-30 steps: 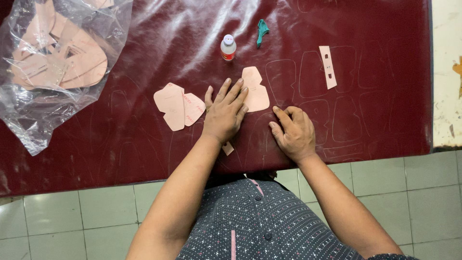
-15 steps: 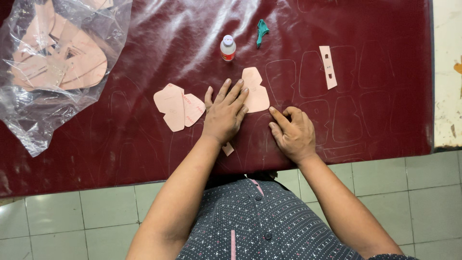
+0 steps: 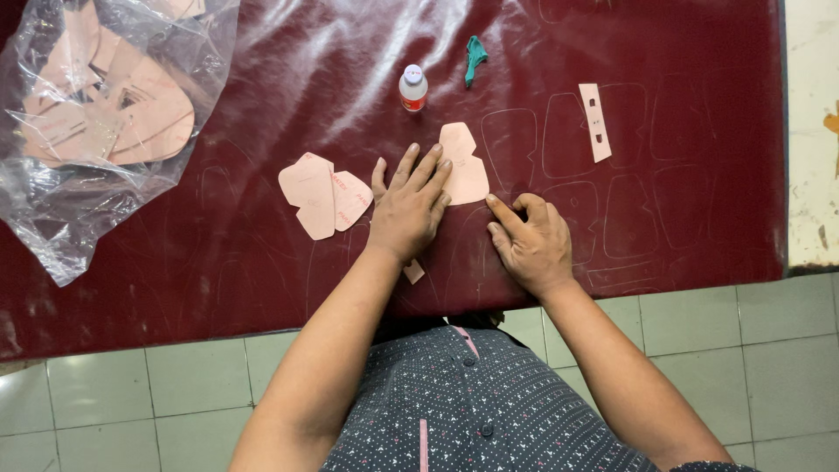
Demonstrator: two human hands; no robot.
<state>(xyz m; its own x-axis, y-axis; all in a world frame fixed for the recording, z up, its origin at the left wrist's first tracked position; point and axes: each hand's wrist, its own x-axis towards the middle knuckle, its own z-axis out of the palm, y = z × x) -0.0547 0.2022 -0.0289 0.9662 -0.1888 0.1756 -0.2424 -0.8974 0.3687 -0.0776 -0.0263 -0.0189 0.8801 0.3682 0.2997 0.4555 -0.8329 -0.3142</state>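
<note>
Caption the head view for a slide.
Left hand presses a pink pattern piece on dark red leather; right hand alongside.

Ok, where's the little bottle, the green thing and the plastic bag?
Small bottle [image 3: 412, 89], head view, on its white body.
Green thing [image 3: 474, 57], head view, on its middle.
Plastic bag [image 3: 52, 218], head view, on its clear lower part.

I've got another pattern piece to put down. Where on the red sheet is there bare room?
Bare sheet lies between the plastic bag and the two overlapping pieces, and along the near edge left of the left hand. It is crowded around the right hand, the piece, and the small bottle.
</note>
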